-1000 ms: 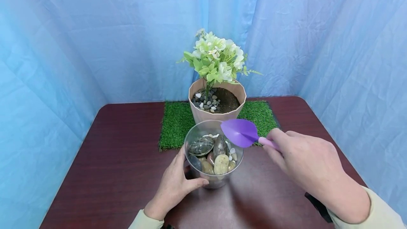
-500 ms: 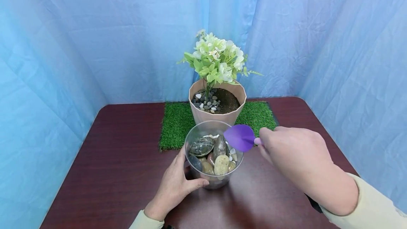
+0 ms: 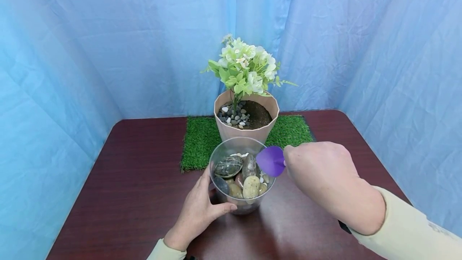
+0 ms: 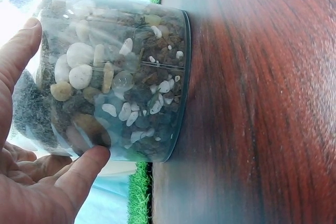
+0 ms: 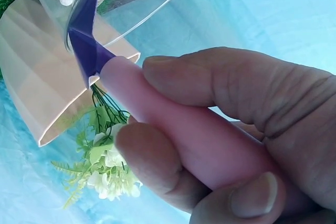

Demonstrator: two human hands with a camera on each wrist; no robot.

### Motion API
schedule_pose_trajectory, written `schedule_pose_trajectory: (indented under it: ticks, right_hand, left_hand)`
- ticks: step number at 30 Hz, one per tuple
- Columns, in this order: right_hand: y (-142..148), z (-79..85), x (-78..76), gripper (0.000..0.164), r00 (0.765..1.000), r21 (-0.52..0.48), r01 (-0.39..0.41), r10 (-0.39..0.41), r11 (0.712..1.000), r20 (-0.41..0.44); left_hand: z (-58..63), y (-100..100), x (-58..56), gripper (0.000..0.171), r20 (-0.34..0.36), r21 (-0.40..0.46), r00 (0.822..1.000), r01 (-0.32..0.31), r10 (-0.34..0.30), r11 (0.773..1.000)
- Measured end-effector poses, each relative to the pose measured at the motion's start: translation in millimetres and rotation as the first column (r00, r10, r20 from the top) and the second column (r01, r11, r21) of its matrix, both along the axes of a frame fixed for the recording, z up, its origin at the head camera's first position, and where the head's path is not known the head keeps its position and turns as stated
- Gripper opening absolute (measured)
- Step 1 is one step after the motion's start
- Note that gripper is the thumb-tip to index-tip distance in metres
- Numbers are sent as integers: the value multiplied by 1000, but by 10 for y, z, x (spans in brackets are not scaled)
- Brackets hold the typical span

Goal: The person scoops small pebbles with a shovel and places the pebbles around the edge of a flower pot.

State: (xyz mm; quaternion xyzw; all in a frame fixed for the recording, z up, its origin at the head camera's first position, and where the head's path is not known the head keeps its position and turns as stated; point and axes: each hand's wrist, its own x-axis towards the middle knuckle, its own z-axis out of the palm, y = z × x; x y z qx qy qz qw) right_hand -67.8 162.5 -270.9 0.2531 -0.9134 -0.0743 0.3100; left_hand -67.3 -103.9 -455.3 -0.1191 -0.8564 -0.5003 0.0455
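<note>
A clear plastic container [image 3: 234,206] stands on the table, filled with large smooth stones [image 3: 251,187] and small white pebbles [image 4: 80,76]. My left hand [image 3: 198,206] grips its left side, thumb at the front and fingers around the wall. In my right hand [image 3: 325,175] is a small garden trowel with a purple blade [image 3: 270,161] and a pink handle [image 5: 173,124]. Fingers and thumb wrap the handle, which the head view mostly hides. The blade hangs at the container's right rim, tip over the opening. No stones show on it.
Behind the container, a beige flowerpot [image 3: 231,131] with white flowers [image 3: 249,63], pebbles [image 3: 236,119] and dark soil [image 3: 260,115] stands on a green turf mat [image 3: 200,143]. The dark red table [image 3: 137,179] reaches blue curtains [image 3: 144,43] at the back and sides.
My right hand has moved left, bringing the trowel blade slightly down and tilting it at the container's right rim. The left hand and container have stayed in place.
</note>
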Motion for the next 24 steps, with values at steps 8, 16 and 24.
schedule_pose_trajectory:
  ticks: [8, 16, 24]
  right_hand:
    - [-11, -1, -40, 49, 998, 11, -47, 47, 999, -35]
    - [-16, 39, -44, 49, 974, 37, 65, -71, 997, 214]
    - [10, 25, -62, 45, 947, 30, 64, -70, 997, 315]
  left_hand:
    - [9, 0, -1, 134, 1, 4, 1000, 3, -3, 1000]
    - [12, 3, 1, 134, 8, -5, 1000, -1, 1, 1000]
    - [3, 5, -2, 134, 13, 12, 1000, 1, -2, 1000]
